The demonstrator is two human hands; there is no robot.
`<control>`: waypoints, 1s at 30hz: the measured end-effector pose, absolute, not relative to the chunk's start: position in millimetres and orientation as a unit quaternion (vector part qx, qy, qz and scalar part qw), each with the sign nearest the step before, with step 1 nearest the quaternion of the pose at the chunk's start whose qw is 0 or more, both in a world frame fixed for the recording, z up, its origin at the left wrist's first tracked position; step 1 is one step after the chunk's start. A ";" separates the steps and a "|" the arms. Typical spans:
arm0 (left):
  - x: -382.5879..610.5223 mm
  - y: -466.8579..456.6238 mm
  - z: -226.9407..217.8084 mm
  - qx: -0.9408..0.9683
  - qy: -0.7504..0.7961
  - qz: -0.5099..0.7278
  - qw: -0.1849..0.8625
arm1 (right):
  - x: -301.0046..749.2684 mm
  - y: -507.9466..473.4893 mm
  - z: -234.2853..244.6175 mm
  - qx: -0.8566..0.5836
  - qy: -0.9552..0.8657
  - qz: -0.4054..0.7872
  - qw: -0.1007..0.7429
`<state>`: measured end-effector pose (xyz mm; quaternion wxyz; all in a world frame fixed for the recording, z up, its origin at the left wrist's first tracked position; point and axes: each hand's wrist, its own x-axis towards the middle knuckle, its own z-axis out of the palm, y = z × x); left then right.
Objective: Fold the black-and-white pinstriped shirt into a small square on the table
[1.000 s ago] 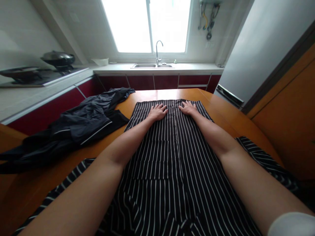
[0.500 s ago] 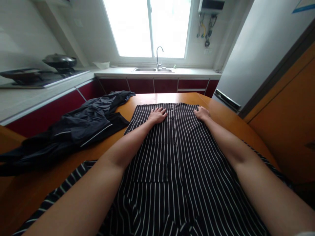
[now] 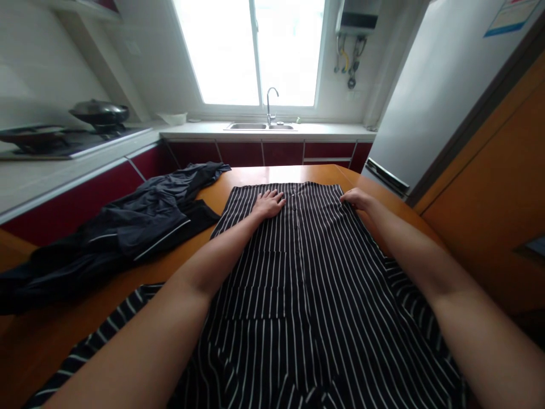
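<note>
A black shirt with white stripes (image 3: pixel 306 272) lies spread flat and buttoned on the orange wooden table (image 3: pixel 255 173). My left hand (image 3: pixel 268 203) rests flat on the far part of the shirt, left of the button line, fingers apart. My right hand (image 3: pixel 356 199) is at the shirt's far right edge, its fingers curled on the fabric there. Whether it pinches the cloth is hard to tell. Both forearms stretch over the shirt.
A dark garment with thin white piping (image 3: pixel 128 221) lies crumpled on the table's left. Beyond are red cabinets (image 3: pixel 281 152), a sink with tap (image 3: pixel 269 113) under a window, a stove with a wok (image 3: pixel 100 112) at left, and a fridge (image 3: pixel 426 96) at right.
My right hand has slid from near the button line outward to the shirt's right edge. The left hand has stayed in place. The camera view has tipped slightly.
</note>
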<state>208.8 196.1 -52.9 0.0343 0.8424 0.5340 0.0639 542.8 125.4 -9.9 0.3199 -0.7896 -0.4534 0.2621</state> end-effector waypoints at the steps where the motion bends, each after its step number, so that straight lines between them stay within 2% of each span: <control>1: 208.6 196.7 -53.4 0.842 0.534 0.064 0.034 | 538.1 124.8 -8.0 -0.775 -0.469 0.264 0.331; 5: 208.3 200.1 -56.4 0.842 0.534 0.066 0.034 | 509.2 123.0 -1.3 -0.716 -0.538 0.248 0.370; 7: 208.5 200.6 -57.2 0.843 0.533 0.067 0.032 | 487.0 116.2 -1.5 -0.674 -0.620 0.205 0.347; 12: 207.7 197.3 -54.6 0.843 0.534 0.061 0.023 | 425.2 76.1 -10.7 -0.534 -0.837 0.036 0.112; 15: 206.0 194.6 -52.1 0.848 0.529 0.043 0.019 | 404.8 56.2 -12.1 -0.531 -0.846 -0.008 0.041; 25: 206.5 189.6 -48.2 0.846 0.531 0.042 0.018 | 404.1 54.6 -10.0 -0.525 -0.849 0.024 0.059; 30: 205.3 188.5 -48.8 0.846 0.530 0.062 0.023 | 409.3 61.2 -12.1 -0.645 -0.754 -0.019 0.126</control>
